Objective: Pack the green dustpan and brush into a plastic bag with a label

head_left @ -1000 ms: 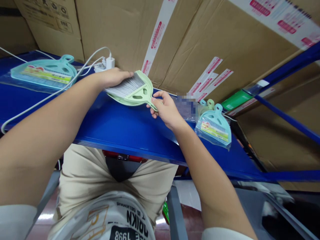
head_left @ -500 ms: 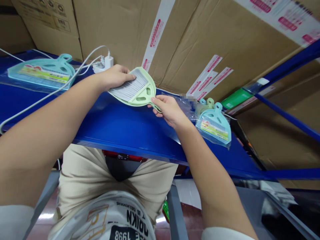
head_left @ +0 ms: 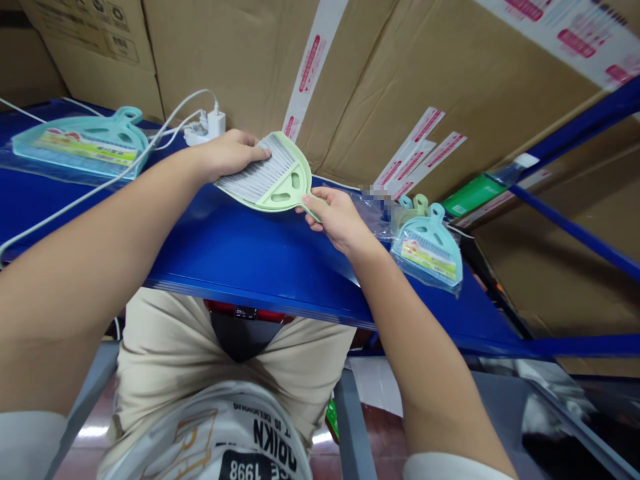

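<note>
Above the blue shelf (head_left: 260, 260), mid-frame, the green dustpan set (head_left: 280, 180) has lifted and tilted slightly, left hand (head_left: 227, 155) fingers pressed on its bristles, right hand (head_left: 337, 217) pinching the handle.

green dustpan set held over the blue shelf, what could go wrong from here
The green dustpan set is held above the blue shelf only at its ends: the left hand on the bristles, the right hand at the handle. A slip could drop it. The white cable runs under the left forearm and could snag, tugging the charger.
</note>
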The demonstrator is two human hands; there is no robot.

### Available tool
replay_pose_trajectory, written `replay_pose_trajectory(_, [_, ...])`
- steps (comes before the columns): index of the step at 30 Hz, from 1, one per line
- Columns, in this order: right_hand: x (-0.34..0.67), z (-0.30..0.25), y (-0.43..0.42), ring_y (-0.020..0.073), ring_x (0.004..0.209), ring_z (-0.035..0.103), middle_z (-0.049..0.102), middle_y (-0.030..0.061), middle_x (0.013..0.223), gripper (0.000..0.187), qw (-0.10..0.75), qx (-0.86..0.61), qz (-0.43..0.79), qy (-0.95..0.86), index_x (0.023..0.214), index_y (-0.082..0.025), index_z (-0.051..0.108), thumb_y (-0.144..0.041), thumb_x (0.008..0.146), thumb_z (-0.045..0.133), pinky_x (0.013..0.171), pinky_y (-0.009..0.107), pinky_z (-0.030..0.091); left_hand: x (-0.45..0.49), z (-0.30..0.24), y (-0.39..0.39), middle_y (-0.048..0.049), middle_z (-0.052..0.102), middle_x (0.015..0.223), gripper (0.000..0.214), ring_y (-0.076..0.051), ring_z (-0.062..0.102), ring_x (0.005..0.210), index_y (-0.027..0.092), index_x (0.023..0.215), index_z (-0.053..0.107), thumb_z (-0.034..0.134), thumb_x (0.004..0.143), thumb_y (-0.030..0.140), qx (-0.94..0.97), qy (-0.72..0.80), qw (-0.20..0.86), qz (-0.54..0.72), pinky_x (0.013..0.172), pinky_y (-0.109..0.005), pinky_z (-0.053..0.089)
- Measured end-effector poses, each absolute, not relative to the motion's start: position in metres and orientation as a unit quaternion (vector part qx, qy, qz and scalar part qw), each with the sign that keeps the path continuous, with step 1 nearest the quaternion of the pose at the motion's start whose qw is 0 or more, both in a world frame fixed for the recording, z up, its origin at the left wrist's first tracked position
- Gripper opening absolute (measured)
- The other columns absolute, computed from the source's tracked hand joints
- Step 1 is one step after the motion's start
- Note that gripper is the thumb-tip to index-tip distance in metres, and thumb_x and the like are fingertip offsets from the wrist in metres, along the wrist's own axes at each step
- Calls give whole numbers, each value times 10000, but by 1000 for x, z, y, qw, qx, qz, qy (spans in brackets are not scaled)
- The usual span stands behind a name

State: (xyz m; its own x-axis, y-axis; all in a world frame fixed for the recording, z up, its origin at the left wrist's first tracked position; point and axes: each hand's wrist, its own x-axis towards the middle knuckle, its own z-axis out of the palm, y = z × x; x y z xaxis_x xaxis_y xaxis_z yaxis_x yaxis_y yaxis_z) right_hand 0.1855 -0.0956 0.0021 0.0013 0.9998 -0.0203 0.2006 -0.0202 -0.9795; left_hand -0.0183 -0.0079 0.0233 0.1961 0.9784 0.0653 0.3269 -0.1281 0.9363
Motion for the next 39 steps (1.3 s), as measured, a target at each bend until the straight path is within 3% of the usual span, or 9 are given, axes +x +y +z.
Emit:
replay_pose_trajectory(5, [182,5,-98,32,488,467,686,-23,722,255,441,-580,453,-514,836,-185,600,-100,1071,648,436,163,320,-16,26,-11,-10,675,699,276,-186,589,772,215,731,705,757,997,266,637,501,439,389,1124,-491,528])
replay_pose_trajectory(10, [185,6,-97,29,480,461,684,-33,703,274,455,-579,447,-508,818,-192,572,-102,1067,645,446,155,322,-13,28,-10,-9,695,743,256,-207,662,849,208,808,707,647,1056,234,594,508,468,412,1068,-411,549])
replay_pose_trajectory(16, [188,7,-95,38,475,470,665,-56,668,267,462,-585,429,-510,822,-210,546,-65,1024,643,440,153,310,-16,28,-6,-43,721,783,444,-287,783,1047,226,902,649,495,1132,573,550,468,560,405,1006,-403,585])
replay_pose_trajectory(20, [188,5,-95,41,468,469,655,-63,657,256,460,-583,403,-534,828,-218,548,-60,994,664,445,156,331,-16,22,-5,-116,810,1026,542,-370,751,1206,200,865,706,764,934,734,615,526,445,384,1085,-453,557])
replay_pose_trajectory(23, [185,6,-97,43,466,464,645,-68,649,256,456,-583,400,-541,825,-218,553,-53,986,667,450,163,340,-13,16,-3,-129,825,1074,474,-382,774,1183,195,843,745,852,887,655,634,575,368,364,1100,-490,570])
replay_pose_trajectory(26, [182,10,-99,46,466,452,645,-63,642,269,452,-599,402,-525,812,-216,549,-49,1001,643,449,173,325,-9,11,1,-92,826,986,344,-360,801,1161,221,939,810,786,953,564,638,568,371,365,1055,-464,618])
replay_pose_trajectory(30, [185,12,-100,49,483,459,655,-53,655,268,456,-594,412,-519,810,-217,542,-57,1005,634,458,174,323,-8,7,3,-84,809,930,329,-372,800,1168,225,1037,839,792,939,536,630,554,379,390,1030,-465,633])
replay_pose_trajectory(39, [201,1,-90,44,538,484,658,-49,719,220,465,-533,439,-554,862,-214,577,-93,957,733,471,155,323,-8,7,4,-79,781,889,312,-352,792,1143,224,854,785,682,996,482,641,534,382,397,1082,-487,606])
